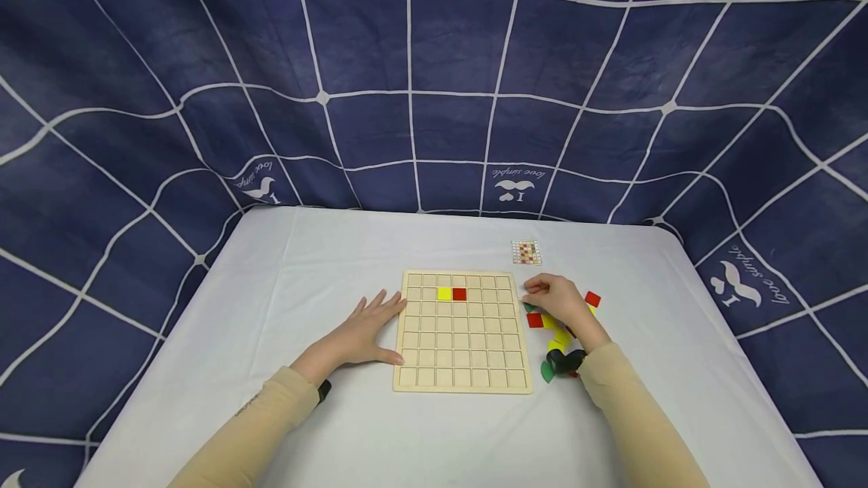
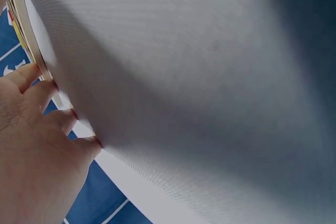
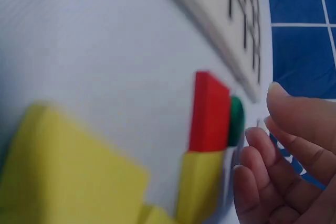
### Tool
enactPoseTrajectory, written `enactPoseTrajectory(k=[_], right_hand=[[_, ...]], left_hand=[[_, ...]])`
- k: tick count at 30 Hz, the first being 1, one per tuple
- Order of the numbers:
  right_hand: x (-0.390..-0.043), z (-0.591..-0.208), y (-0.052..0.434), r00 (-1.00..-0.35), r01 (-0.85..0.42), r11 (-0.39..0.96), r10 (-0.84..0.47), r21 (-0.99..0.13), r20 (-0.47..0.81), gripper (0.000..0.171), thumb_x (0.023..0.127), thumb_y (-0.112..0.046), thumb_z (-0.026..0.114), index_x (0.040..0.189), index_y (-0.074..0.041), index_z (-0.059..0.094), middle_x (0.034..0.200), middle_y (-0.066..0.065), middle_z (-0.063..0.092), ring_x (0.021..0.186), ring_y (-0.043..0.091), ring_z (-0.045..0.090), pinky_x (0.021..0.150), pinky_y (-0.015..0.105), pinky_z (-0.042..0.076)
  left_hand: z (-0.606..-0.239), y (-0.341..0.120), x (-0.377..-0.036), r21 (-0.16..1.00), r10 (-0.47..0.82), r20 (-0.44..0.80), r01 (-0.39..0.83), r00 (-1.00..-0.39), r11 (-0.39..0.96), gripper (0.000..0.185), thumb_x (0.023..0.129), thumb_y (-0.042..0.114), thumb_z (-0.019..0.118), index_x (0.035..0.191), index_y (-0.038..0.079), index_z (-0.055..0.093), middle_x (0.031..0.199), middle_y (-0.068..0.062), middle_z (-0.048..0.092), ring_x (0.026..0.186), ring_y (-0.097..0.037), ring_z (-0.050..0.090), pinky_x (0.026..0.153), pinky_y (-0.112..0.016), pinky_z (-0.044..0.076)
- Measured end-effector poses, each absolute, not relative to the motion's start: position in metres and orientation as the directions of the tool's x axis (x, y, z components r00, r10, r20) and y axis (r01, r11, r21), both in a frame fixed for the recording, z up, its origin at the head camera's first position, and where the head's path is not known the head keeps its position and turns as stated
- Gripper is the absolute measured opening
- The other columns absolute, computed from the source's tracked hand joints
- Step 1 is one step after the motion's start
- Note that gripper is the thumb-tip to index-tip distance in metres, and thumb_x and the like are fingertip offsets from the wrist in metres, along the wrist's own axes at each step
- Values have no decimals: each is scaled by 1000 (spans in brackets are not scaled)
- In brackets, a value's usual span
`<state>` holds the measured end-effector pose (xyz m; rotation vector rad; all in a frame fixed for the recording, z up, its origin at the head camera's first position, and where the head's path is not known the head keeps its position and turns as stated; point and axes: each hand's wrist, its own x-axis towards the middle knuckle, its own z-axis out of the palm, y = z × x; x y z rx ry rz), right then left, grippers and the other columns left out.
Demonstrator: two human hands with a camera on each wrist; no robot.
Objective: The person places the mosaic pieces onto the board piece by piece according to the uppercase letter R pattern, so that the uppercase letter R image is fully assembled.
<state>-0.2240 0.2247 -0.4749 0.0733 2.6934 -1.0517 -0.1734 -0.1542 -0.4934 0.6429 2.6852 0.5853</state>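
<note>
A wooden grid board (image 1: 461,345) lies in the middle of the white table (image 1: 305,262). A yellow tile (image 1: 444,293) and a red tile (image 1: 459,294) sit side by side in its second row. My left hand (image 1: 369,330) lies flat on the table, fingers straight and touching the board's left edge (image 2: 29,40). My right hand (image 1: 559,301) hovers over a pile of tiles right of the board, fingers loosely curled. In the right wrist view nothing shows between the fingers (image 3: 257,145); a red tile (image 3: 209,111) and a green piece (image 3: 236,121) lie just before them.
A small pattern card (image 1: 526,252) lies behind the board's far right corner. Loose tiles lie around the right hand: red (image 1: 593,299), red (image 1: 535,320), yellow (image 1: 559,337), green (image 1: 547,371). A blue cloth with white lines (image 1: 434,96) hangs behind the table.
</note>
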Motion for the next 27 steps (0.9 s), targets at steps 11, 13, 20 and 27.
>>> enactPoseTrajectory(k=[11,13,20,27], right_hand=[[-218,-483,230,-960,157,762,-31,-628,-277,38,86,-25,77,116,-4,67,100,10,63,85,21,54,74,24,47],[-217,-483,230,-961,152,763,-34,-628,-274,39,86,-25,77,116,-3,66,100,10,62,85,22,53,74,25,46],[-217,-485,230,-960,167,759,-19,-629,-279,39,86,-23,78,117,-3,65,99,10,63,84,21,54,74,24,47],[-218,-486,229,-962,167,766,-11,-620,-273,35,86,-21,77,113,-4,66,96,9,62,84,21,54,75,26,48]], left_hand=[[-495,-154,-173,454,483,-199,356,-853,817,114,66,61,80,155,10,31,164,-11,20,153,-37,8,123,-60,6],[-495,-154,-173,453,481,-201,354,-854,818,114,66,61,80,155,10,31,164,-10,20,153,-36,8,123,-59,6],[-495,-154,-173,445,476,-208,351,-855,824,115,65,62,80,155,11,30,164,-10,19,153,-36,8,123,-59,5],[-495,-154,-174,454,477,-208,348,-854,821,114,66,60,80,155,10,30,165,-9,19,154,-35,7,123,-58,5]])
